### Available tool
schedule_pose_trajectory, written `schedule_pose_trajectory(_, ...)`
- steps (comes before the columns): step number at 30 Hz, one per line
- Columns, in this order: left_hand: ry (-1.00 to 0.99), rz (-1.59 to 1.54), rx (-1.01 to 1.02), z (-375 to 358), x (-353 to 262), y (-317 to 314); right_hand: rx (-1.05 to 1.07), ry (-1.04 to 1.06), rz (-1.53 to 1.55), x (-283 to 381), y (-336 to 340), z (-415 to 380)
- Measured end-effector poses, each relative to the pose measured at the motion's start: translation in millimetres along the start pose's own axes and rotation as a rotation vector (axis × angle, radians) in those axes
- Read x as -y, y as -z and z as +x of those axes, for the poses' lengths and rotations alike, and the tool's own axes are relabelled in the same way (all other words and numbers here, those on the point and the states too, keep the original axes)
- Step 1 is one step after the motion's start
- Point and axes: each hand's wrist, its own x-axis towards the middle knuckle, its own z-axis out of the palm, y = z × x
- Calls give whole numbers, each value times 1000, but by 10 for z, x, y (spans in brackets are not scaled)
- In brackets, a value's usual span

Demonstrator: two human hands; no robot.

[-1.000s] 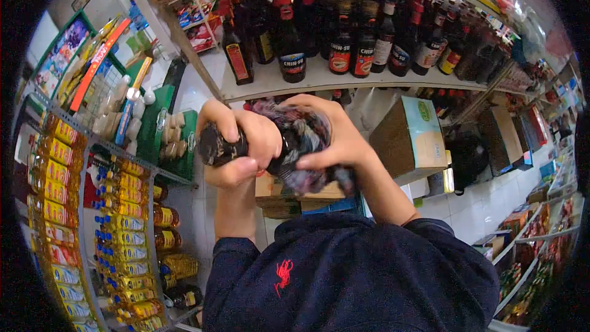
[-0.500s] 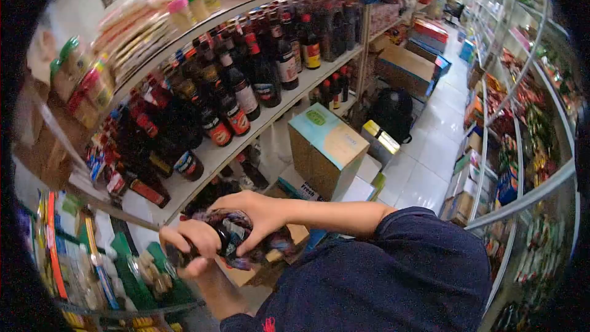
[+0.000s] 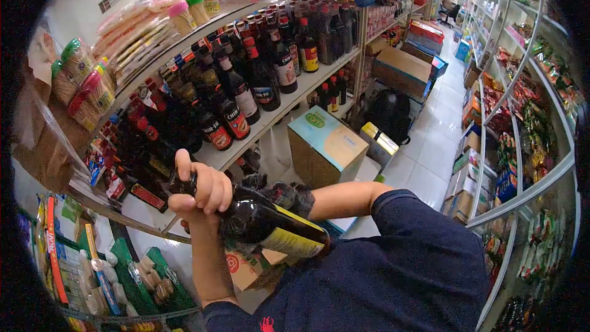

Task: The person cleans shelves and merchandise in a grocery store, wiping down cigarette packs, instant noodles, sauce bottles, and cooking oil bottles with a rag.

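Observation:
My left hand (image 3: 203, 187) is wrapped round the neck of a dark glass bottle (image 3: 243, 218). The bottle is tilted, its base pointing right toward my shirt, and has a yellow label. My right forearm (image 3: 344, 200) reaches in from the right behind the bottle. At its end is a bunched dark cloth (image 3: 286, 195), against the far side of the bottle, which covers my right hand; its fingers are hidden. Nearby, rows of dark sauce bottles (image 3: 236, 117) stand on a white shelf, several with red labels.
A cardboard carton (image 3: 326, 147) stands beyond my right arm. Packs of chopsticks and toothpick jars (image 3: 181, 15) fill the upper shelf. Hanging brushes (image 3: 101, 270) are at lower left. A tiled aisle (image 3: 430, 123) runs between cartons and a glass-fronted rack.
The bottle has swung out so its side and yellow label now show. My left hand has risen on its neck. My right hand has gone behind the bottle with the cloth.

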Motion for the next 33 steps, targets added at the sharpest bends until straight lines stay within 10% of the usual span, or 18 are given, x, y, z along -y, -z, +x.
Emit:
schedule_pose_trajectory(17, -379, 403, -195, -166, -435, -51, -212, 476, 401, -167, 191, -253)
schedule_pose_trajectory(21, -454, 701, -318, -128, -162, -187, -529, 529, -198, -171, 322, -257)
schedule_pose_trajectory(23, -495, 778, -388, -82, 3, -260, -445, 486, 323, -59, 283, -298)
schedule_pose_trajectory(28, -604, 857, -620, 56, 192, -467, -1062, 934, -574, -26, 117, -308)
schedule_pose_trajectory(30, -619, 860, -660, 83, 284, -502, -1061, 904, -624, 156, -248, -379)
schedule_pose_trajectory(33, -554, 998, -746, 128, 538, -550, -869, 1099, -1547, 215, -485, -333)
